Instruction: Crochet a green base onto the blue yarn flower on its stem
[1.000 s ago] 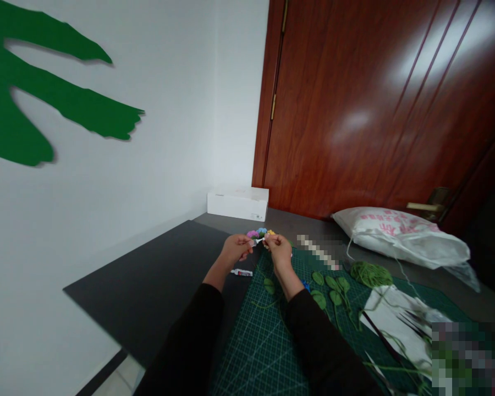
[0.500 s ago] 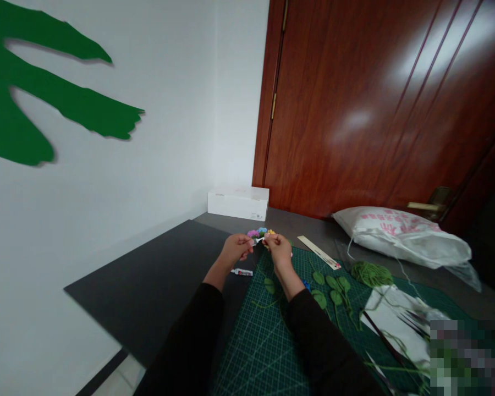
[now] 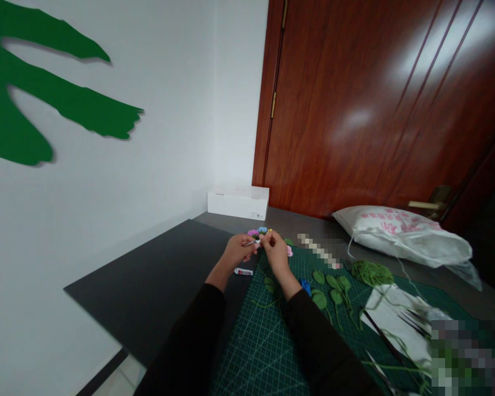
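My left hand (image 3: 238,252) is closed in a pinch on a small white piece (image 3: 257,242), too small and blurred to name. The fingertips of my right hand (image 3: 276,253) are pinched together at the other end of that piece, and what exactly lies between them is hidden. Just behind the fingers sit crocheted flowers: a purple one (image 3: 252,232), a blue one (image 3: 262,230) and a partly covered yellow one (image 3: 269,231). A pink flower (image 3: 289,251) shows beside my right hand. Below my left hand lies a small white tube (image 3: 244,271).
A green cutting mat (image 3: 268,346) lies beside a black board (image 3: 157,291). Green crocheted leaves (image 3: 319,298), a blue item (image 3: 306,286), green yarn (image 3: 371,273) and scissors (image 3: 381,371) are to the right. A white box (image 3: 238,203) and white bag (image 3: 404,236) stand behind.
My hands have drawn slightly closer together, and less of the white piece shows between them. More of the pink flower and the blue item has come into sight beside my right arm.
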Motion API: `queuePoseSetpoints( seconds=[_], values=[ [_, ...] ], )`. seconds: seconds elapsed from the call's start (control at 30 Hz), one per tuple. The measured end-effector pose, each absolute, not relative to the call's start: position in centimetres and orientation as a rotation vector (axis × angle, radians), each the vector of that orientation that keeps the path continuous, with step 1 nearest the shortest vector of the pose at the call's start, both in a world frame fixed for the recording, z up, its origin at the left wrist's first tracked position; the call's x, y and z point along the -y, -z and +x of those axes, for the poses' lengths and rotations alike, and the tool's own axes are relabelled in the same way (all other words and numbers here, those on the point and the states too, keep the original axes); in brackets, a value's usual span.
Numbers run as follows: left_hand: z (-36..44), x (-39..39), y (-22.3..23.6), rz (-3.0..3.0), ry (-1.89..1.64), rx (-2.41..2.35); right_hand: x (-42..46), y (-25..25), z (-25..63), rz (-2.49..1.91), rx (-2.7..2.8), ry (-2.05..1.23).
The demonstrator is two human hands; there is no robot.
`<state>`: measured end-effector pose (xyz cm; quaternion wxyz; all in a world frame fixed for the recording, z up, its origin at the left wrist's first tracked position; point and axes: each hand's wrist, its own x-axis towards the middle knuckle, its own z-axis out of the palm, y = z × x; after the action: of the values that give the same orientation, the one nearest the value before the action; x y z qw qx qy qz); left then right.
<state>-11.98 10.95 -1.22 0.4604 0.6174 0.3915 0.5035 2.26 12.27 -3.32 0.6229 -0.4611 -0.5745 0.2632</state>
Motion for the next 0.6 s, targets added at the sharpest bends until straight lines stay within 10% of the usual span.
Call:
queuePoseSetpoints(
  seconds=[0.6],
  values=[
    [-14.0,-13.0,1.2,2.084,-1.01,-1.46,-9.4,-2.9,3.2,-1.422,1.698,-0.621]
  ],
)
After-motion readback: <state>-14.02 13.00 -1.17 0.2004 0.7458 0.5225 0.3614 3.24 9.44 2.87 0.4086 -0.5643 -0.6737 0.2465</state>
